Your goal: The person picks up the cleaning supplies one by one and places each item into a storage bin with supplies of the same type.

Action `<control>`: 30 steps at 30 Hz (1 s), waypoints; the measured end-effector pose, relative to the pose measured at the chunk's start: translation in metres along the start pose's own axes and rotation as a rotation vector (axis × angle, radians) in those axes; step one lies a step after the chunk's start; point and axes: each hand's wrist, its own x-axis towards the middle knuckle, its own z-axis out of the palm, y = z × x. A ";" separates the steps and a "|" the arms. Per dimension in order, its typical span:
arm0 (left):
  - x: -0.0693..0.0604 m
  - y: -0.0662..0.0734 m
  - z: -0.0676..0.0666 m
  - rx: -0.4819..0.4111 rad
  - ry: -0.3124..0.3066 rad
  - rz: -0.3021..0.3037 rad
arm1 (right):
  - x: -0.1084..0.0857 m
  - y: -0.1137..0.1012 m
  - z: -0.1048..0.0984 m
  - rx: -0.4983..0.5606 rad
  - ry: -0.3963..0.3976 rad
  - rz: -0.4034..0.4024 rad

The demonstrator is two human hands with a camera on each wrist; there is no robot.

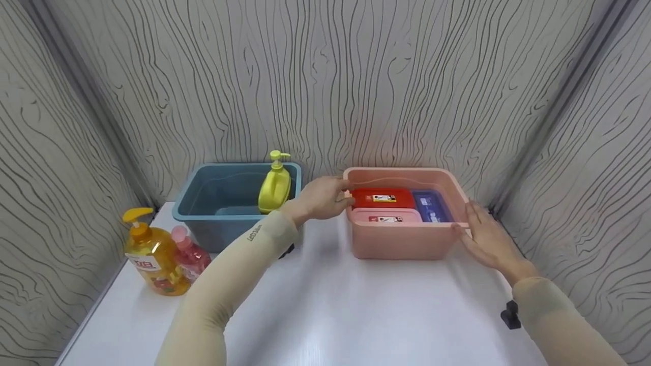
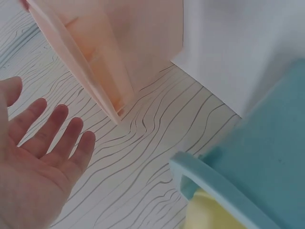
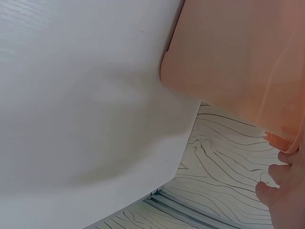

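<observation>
A pink bin (image 1: 402, 243) stands on the table at the right. Inside it lie a red-lidded box (image 1: 363, 197), a pink-lidded box (image 1: 361, 215) and a blue-lidded box (image 1: 432, 201). My left hand (image 1: 323, 197) is at the bin's left rim; the left wrist view shows that hand (image 2: 45, 162) with its fingers spread and nothing in the palm. Along the right rim, my right hand (image 1: 491, 239) rests with fingers extended and the thumb by the front corner. In the right wrist view, only part of the right hand (image 3: 288, 191) shows, beside the rim.
A teal bin (image 1: 224, 217) with a yellow pump bottle (image 1: 274, 190) in it stands at the left, partly behind my left forearm. An orange pump bottle (image 1: 155, 259) and a pink bottle (image 1: 189, 254) stand before it. Wood-grain panels (image 1: 325, 86) enclose the white table (image 1: 366, 305).
</observation>
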 end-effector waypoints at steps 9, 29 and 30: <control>-0.030 -0.013 -0.011 -0.034 0.029 -0.052 | 0.000 0.003 -0.001 -0.018 -0.012 0.008; -0.096 -0.035 -0.012 0.012 0.002 -0.082 | -0.002 -0.023 -0.028 -0.066 0.026 0.019; -0.099 -0.037 -0.011 0.009 0.002 -0.080 | -0.002 -0.026 -0.030 -0.066 0.027 0.020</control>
